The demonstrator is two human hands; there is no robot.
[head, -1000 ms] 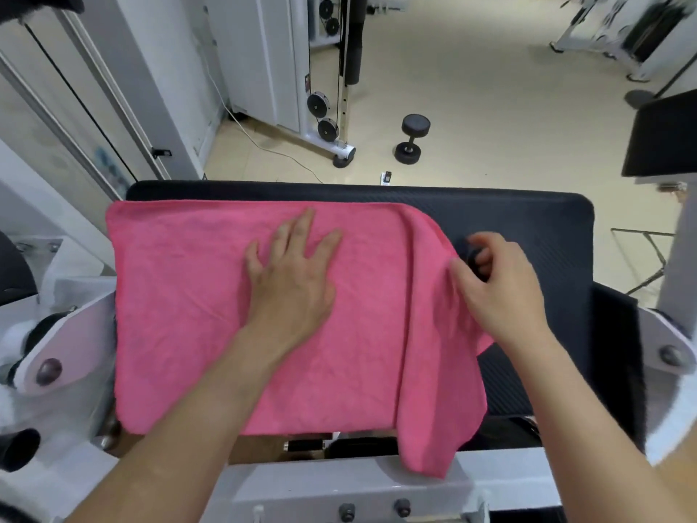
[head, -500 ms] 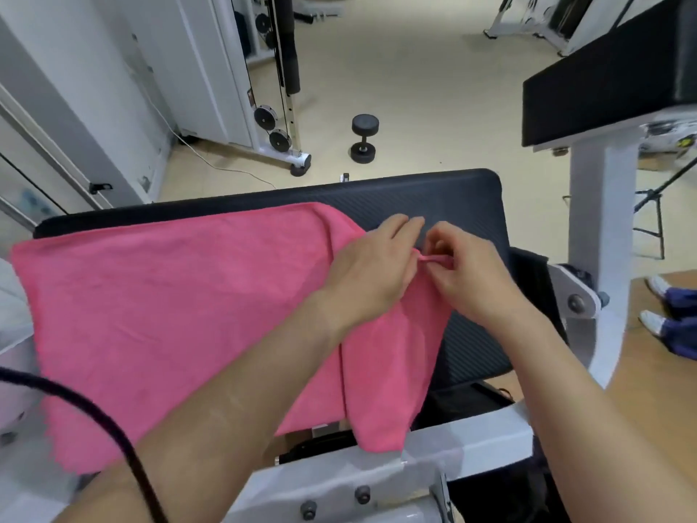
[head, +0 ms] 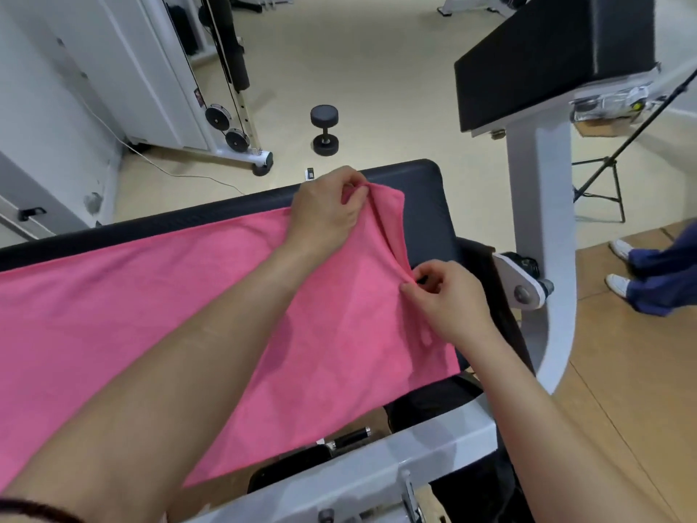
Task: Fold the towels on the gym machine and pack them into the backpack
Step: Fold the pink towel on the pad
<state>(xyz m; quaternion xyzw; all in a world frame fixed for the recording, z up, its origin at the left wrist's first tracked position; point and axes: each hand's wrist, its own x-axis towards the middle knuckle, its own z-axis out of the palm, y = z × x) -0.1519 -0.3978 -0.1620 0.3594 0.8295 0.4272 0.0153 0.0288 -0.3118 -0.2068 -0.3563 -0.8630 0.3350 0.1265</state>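
A pink towel (head: 158, 315) lies spread over the black padded seat (head: 426, 205) of the gym machine. My left hand (head: 326, 213) pinches the towel's far right corner near the pad's back edge. My right hand (head: 449, 300) pinches the towel's right edge closer to me, where a fold runs between the two hands. A dark fabric thing (head: 501, 303), possibly the backpack, hangs off the pad's right side, mostly hidden.
The machine's white frame (head: 543, 228) with a second black pad (head: 547, 58) rises at the right. A dumbbell (head: 324, 130) and a cable machine (head: 226, 88) stand on the floor beyond. Another person's legs and shoes (head: 656, 273) are at the far right.
My view has swung right. Both hands met at the towel's right part, then drew apart: the left went to the far corner, the right toward me, spreading the folded-over flap.
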